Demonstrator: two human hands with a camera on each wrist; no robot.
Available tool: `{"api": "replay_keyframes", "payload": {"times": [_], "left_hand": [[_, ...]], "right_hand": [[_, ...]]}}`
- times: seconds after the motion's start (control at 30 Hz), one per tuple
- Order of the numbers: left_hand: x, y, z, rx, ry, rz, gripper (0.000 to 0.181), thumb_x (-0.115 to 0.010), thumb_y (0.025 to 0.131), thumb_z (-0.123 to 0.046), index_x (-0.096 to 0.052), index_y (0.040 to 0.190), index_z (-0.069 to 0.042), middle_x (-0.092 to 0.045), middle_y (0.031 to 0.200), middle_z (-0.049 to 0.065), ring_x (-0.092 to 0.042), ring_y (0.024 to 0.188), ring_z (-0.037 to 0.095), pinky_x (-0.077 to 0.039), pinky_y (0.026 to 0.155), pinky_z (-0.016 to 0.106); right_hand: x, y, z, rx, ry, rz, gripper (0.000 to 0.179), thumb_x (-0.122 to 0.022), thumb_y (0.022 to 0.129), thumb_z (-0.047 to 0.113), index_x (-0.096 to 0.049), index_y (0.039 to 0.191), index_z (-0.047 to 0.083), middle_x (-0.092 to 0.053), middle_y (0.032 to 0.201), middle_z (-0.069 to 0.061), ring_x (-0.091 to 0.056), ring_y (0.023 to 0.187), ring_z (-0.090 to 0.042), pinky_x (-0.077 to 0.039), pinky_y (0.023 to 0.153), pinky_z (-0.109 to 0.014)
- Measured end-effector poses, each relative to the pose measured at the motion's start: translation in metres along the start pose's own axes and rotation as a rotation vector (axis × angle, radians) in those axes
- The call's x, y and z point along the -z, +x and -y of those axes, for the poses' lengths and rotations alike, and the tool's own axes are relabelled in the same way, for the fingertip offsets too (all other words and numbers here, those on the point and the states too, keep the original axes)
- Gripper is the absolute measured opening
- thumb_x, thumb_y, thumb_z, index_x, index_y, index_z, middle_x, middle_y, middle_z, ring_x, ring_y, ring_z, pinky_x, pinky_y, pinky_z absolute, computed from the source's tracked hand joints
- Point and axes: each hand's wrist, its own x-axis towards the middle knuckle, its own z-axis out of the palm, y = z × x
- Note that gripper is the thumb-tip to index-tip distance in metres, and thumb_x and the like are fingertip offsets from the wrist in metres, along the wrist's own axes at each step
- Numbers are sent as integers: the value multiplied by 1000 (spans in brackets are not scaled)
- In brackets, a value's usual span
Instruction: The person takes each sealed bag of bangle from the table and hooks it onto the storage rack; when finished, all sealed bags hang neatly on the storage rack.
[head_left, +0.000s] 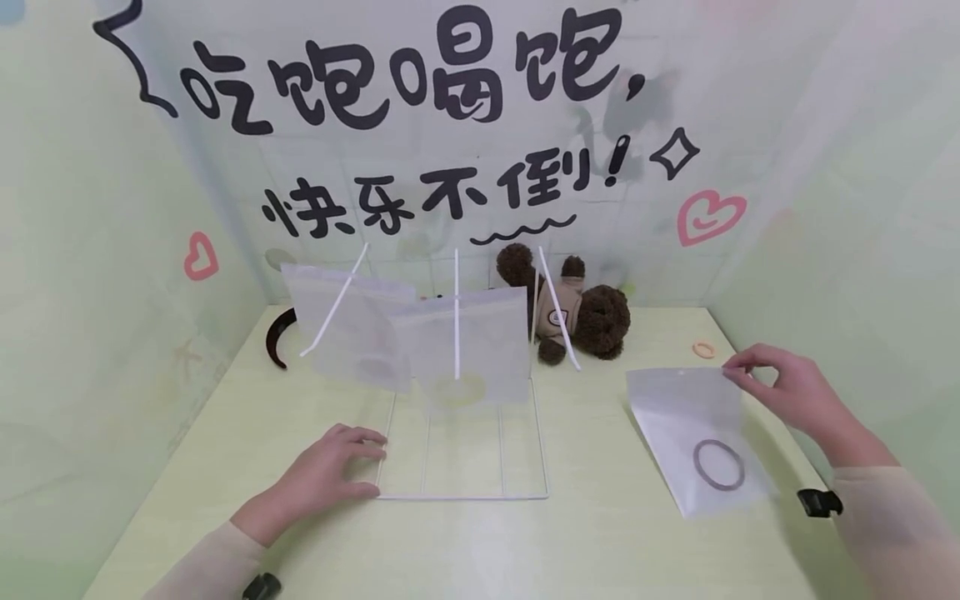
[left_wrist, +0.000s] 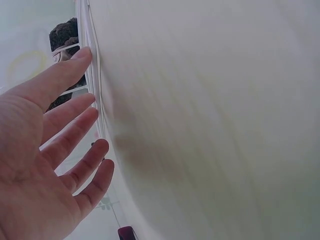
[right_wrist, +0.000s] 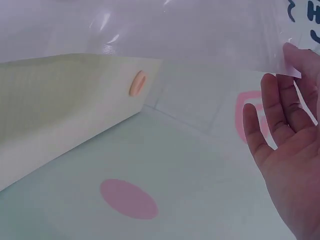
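A white wire rack (head_left: 461,498) with several slanted prongs stands mid-table. From it hang two translucent bags: the left bag (head_left: 337,333) and the middle bag (head_left: 480,333), which has a faint yellowish ring inside. My left hand (head_left: 326,467) touches the left side of the rack's base with thumb and fingertips, fingers loosely extended; the left wrist view shows the same hand (left_wrist: 55,145). At the right, my right hand (head_left: 787,396) pinches the upper corner of a clear plastic bag (head_left: 675,450). A brownish ring (head_left: 718,465) shows through that bag. The right wrist view shows thumb and finger on the bag's edge (right_wrist: 225,45).
A brown plush bear (head_left: 603,321) lies on its side behind the rack. Toward the back left is a dark curved band (head_left: 276,340), partly covered by the left bag. A small orange ring (head_left: 703,349) lies near the right wall. Printed curtains enclose the table (head_left: 480,550).
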Motion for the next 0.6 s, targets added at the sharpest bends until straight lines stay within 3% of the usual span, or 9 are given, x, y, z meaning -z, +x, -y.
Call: {"api": "replay_keyframes", "payload": {"times": [0.27,0.6], "left_hand": [[-2,1,4,1,6,0,50,-92,74,-35,-78,119,-19,-68,134,-9,-59,119,21,-56,98,47],[-4,3,4,11,-11,7,51,-92,74,-36,-77,120,-18,-67,135,-9,-58,120,20,-55,101,47]], "right_hand": [[8,1,40,94,77,-102,24,-83,84,4,-76,100,22,-71,92,19,-55,91,15,-38,77,-3],[21,5,84,306,144,-110,41,-81,76,-14,-74,101,18,-70,94,12,-60,98,8,-42,87,-5]]}}
